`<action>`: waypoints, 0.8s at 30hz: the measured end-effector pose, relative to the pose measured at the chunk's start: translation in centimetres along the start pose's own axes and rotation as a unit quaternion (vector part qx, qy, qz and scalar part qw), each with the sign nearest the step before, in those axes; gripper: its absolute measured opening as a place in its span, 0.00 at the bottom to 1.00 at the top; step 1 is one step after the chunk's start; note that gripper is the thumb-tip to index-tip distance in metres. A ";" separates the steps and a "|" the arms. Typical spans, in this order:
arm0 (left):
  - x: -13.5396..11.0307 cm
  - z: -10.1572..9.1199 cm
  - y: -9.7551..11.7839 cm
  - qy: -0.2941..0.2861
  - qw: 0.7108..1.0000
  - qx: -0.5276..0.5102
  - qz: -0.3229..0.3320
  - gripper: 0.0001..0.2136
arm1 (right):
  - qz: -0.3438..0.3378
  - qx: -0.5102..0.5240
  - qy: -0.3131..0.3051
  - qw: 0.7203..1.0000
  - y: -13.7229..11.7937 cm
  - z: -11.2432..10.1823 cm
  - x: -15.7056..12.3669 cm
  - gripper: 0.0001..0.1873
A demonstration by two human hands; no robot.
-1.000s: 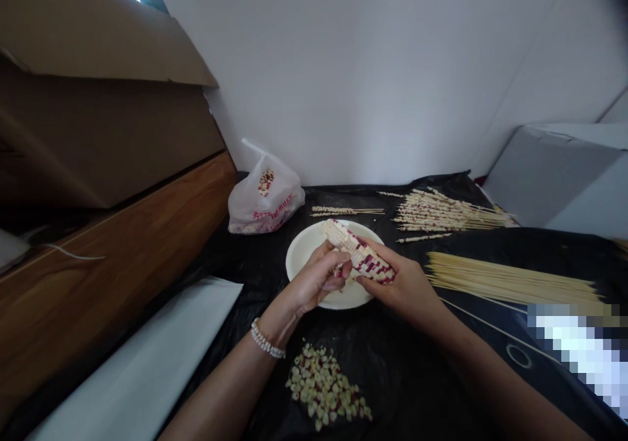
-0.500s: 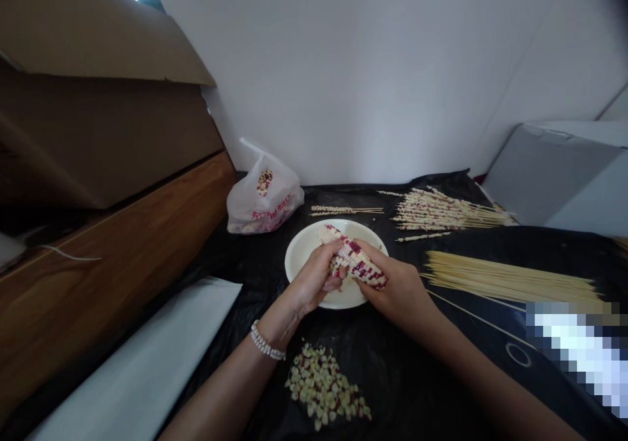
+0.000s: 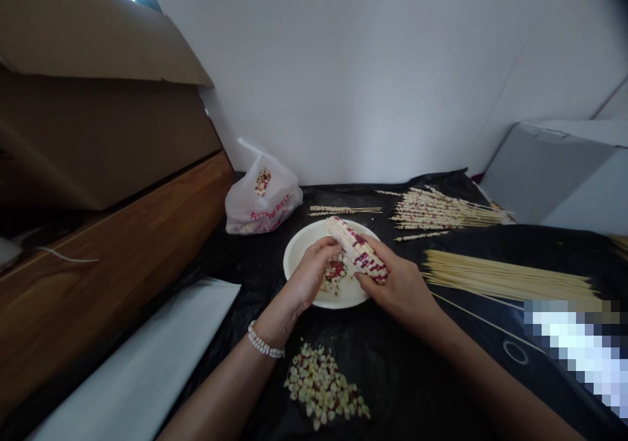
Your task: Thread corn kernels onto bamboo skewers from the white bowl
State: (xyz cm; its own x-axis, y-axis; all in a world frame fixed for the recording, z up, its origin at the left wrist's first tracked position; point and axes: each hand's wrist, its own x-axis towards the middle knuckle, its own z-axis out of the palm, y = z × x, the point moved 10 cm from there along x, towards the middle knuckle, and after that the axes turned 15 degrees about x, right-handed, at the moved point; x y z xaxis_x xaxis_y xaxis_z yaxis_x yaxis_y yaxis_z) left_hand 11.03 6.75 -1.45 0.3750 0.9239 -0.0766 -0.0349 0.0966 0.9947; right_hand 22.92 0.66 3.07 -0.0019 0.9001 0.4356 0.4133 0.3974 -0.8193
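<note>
Kernels off cob onto plate

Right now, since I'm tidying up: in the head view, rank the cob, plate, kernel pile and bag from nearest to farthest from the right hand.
1. Cob, held in the right hand.
2. Plate, just left of the hand.
3. Kernel pile, nearer the camera, to the left.
4. Bag, far back left by the wall.
</note>
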 end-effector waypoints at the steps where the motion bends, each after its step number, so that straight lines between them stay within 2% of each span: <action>1: 0.0 -0.1 0.1 0.005 1.000 -0.001 0.005 0.13 | 0.001 -0.002 0.003 1.000 0.1 0.0 0.0 0.32; 4: 0.1 -0.5 0.4 0.022 0.999 0.009 0.021 0.14 | -0.010 -0.008 0.011 1.000 0.1 -0.1 0.0 0.31; 8: 0.1 -1.1 0.4 0.035 0.996 0.069 0.033 0.20 | -0.066 -0.046 0.026 0.996 -0.6 -0.2 -0.3 0.30; 11: 0.0 -0.5 -0.2 0.000 0.993 0.118 0.011 0.24 | -0.091 -0.077 0.028 0.992 -0.7 0.0 -0.6 0.29; 16: -0.5 1.2 0.0 -0.063 0.990 0.123 0.022 0.21 | -0.116 -0.088 0.016 0.989 -0.7 0.6 -0.9 0.30; 24: -1.0 2.3 0.1 -0.079 0.994 0.072 0.021 0.18 | -0.128 -0.074 0.018 0.989 -1.2 0.5 -0.9 0.30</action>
State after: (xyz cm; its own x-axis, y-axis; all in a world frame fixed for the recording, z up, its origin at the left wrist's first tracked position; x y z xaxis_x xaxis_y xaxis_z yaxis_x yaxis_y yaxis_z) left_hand 12.77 4.99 -1.07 0.5180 0.8547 -0.0341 0.0742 -0.0052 0.9972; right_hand 21.95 -0.55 3.51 -0.0919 0.7650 0.6375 0.5323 0.5788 -0.6178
